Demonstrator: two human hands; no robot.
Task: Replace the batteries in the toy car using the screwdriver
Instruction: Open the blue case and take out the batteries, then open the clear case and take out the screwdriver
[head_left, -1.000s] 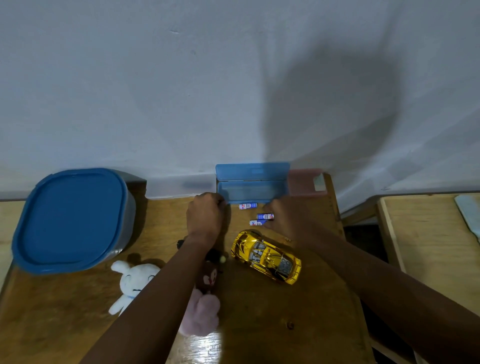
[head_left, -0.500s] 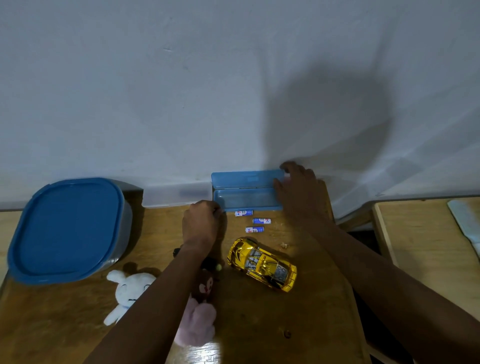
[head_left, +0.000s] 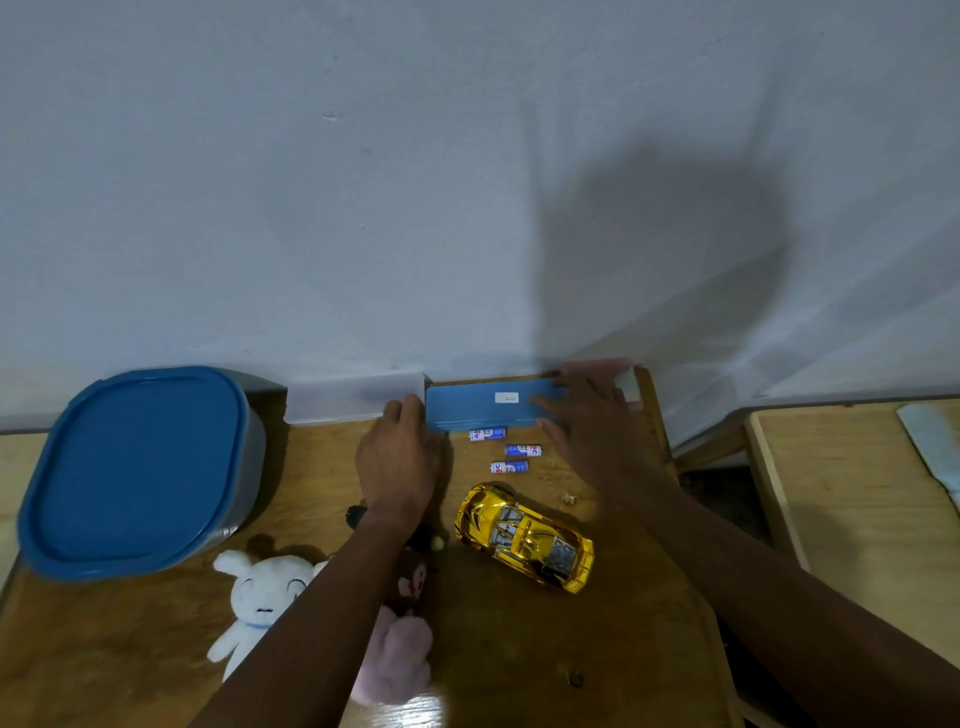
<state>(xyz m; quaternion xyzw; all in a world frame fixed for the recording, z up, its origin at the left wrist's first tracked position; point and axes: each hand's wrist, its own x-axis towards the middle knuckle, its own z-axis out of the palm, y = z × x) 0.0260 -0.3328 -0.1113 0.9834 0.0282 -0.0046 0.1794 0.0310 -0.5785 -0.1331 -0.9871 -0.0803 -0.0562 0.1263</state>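
Observation:
A gold toy car (head_left: 524, 535) stands on its wheels on the wooden table (head_left: 519, 649). Three small blue-and-white batteries (head_left: 509, 467) lie loose between the car and a blue plastic case (head_left: 478, 410) at the wall. The case's lid is down. My left hand (head_left: 397, 462) grips the case's left end. My right hand (head_left: 587, 431) lies flat on the right part of the lid, fingers spread. A dark tool handle (head_left: 357, 515), perhaps the screwdriver, pokes out from under my left wrist; most of it is hidden.
A large tub with a blue lid (head_left: 135, 467) fills the left of the table. A clear box (head_left: 353, 397) and a pink box (head_left: 597, 366) flank the case. A white plush (head_left: 265, 592) and a pink-brown plush (head_left: 400, 649) lie near my left forearm. Another table (head_left: 857, 509) stands right.
The blue case's lid stood open and is now shut. My right hand went from the batteries up to the lid and brought it down. My left hand stayed at the case's left end.

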